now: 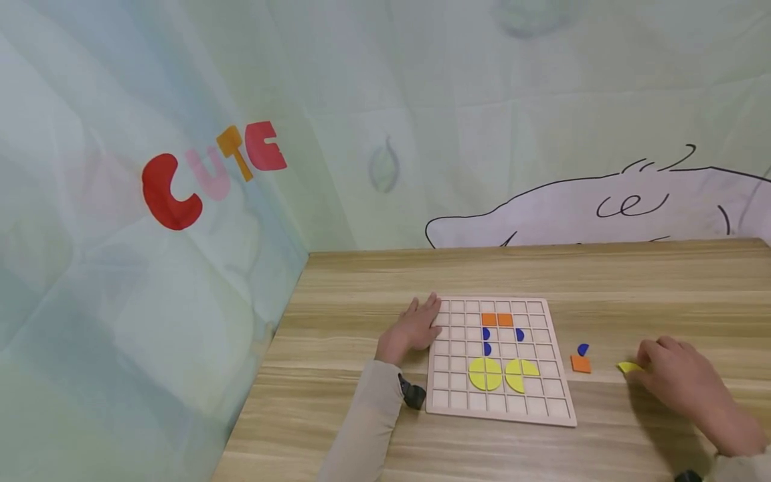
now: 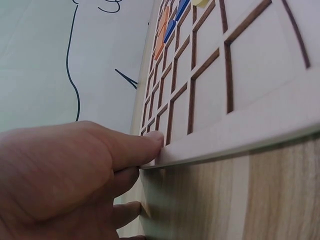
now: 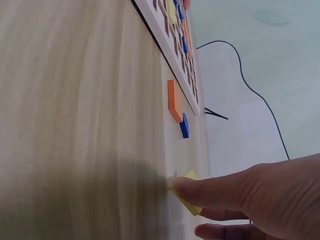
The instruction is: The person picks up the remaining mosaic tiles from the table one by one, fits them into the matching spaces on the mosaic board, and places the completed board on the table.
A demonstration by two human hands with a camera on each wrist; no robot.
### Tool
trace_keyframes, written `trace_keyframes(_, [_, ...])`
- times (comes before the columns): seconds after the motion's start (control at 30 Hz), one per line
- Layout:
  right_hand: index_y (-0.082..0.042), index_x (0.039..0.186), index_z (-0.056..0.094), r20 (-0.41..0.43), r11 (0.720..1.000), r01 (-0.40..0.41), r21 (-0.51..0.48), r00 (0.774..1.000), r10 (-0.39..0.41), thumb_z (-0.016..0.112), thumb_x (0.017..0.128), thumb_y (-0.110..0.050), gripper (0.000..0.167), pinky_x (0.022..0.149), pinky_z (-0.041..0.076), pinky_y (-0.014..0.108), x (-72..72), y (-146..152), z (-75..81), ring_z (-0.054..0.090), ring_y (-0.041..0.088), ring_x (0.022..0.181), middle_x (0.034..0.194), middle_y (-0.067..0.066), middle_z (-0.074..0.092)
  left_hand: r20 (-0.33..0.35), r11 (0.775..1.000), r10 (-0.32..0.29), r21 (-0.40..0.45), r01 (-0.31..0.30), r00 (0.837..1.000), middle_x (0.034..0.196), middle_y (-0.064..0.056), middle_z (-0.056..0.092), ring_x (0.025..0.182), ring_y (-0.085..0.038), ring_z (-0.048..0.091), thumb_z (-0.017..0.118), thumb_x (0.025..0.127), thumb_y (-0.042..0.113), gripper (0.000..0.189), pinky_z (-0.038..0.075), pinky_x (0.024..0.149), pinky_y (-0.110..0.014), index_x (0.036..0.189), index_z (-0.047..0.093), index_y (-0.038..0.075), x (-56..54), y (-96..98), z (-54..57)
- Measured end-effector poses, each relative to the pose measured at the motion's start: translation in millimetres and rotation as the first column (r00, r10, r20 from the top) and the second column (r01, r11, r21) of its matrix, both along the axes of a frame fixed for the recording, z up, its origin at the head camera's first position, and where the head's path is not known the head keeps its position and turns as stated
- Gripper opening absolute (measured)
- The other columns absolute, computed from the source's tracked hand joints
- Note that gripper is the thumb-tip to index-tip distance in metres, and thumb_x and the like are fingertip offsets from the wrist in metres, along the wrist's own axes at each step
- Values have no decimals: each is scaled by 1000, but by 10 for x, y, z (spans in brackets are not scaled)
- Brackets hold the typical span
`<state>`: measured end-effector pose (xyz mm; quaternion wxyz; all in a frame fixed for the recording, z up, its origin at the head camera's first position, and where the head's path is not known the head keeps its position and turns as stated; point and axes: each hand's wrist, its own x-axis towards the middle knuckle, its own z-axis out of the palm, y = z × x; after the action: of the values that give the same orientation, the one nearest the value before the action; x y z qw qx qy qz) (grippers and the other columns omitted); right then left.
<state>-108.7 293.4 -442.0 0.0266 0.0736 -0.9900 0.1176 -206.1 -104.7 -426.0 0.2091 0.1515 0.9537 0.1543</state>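
Note:
A square wooden grid board (image 1: 500, 418) lies on the table. My left hand (image 1: 412, 333) rests at its upper left edge; in the left wrist view the thumb (image 2: 152, 141) lies on the board's rim and the other fingers reach past it over the table. To the right of the board, my right hand (image 1: 687, 375) pinches a yellow quarter-circle piece (image 3: 187, 197) between thumb and fingers, close over the table. On the board sit a full yellow circle (image 1: 484, 373) of quarter pieces and three more yellow quarters (image 1: 518, 375), below blue half circles (image 1: 520, 335) and two orange squares (image 1: 496, 320).
Between board and right hand, a loose orange square (image 1: 581, 363) and a blue half circle (image 1: 583, 349) lie on the wooden table (image 1: 349, 288). Behind the table hangs a printed curtain (image 1: 361, 87); another with coloured letters is on the left.

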Motion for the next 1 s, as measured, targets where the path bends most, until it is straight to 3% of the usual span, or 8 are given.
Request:
trace_keyframes(0.4, [-13, 70, 59, -177, 999, -20, -50, 984, 11, 84, 66, -16, 25, 59, 45, 49, 124, -26, -91, 54, 31, 68, 77, 11, 58, -3, 1000, 5, 15, -5, 1000, 162, -2, 6, 149, -33, 3, 40, 103, 25, 59, 11, 121, -50, 154, 15, 12, 6, -4, -4])
trace_keyframes(0.6, [-13, 71, 64, -327, 993, -79, -82, 944, 48, 84, 61, -9, 23, 59, 46, 48, 134, -96, -94, 57, 30, 68, 79, 11, 61, -1, 1000, 4, 14, -4, 1000, 162, -1, 5, 149, -33, 2, 39, 103, 26, 59, 10, 121, -49, 154, 14, 12, 11, -1, -9])
trace_keyframes(0.77, [-14, 74, 67, -379, 982, -141, -125, 922, 84, 83, 64, -6, 20, 59, 46, 38, 101, -231, -18, 57, 24, 70, 81, 5, 62, -5, 1000, -2, 15, 2, 1000, 162, -1, 5, 149, -33, 2, 39, 103, 26, 59, 11, 121, -49, 154, 14, 12, 3, 1, 0])
trace_keyframes(0.83, [-15, 74, 68, -419, 972, -186, -140, 901, 112, 83, 62, -5, 21, 59, 45, 33, 91, -301, -10, 56, 21, 71, 82, 2, 61, -5, 1000, -4, 13, 4, 1000, 162, -1, 5, 149, -33, 3, 39, 103, 26, 59, 11, 121, -50, 154, 14, 12, 1, 2, -2])
trace_keyframes(0.9, [-16, 74, 68, -479, 958, -247, -143, 865, 152, 83, 62, -6, 21, 61, 44, 29, 79, -369, -22, 55, 20, 71, 81, -1, 60, -3, 1000, -3, 14, 3, 1000, 162, -1, 5, 149, -33, 3, 39, 103, 26, 59, 11, 121, -50, 154, 14, 12, 1, 2, -6])
trace_keyframes(0.97, [-17, 74, 68, -538, 941, -309, -135, 821, 192, 80, 76, -24, 14, 63, 41, 25, 58, -442, -43, 54, 18, 71, 81, -3, 59, -3, 1000, -1, 13, 1, 1000, 162, -1, 5, 149, -33, 3, 40, 103, 26, 59, 11, 121, -50, 154, 14, 12, -1, 2, -15])
trace_keyframes(1.0, [-17, 74, 68, -562, 933, -336, -128, 800, 211, 74, 83, -35, 21, 64, 41, 25, 49, -479, -52, 53, 18, 71, 81, -3, 59, -3, 1000, 0, 14, 0, 1000, 162, -1, 5, 149, -33, 2, 40, 103, 26, 59, 11, 121, -50, 154, 14, 12, -3, 1, -18])
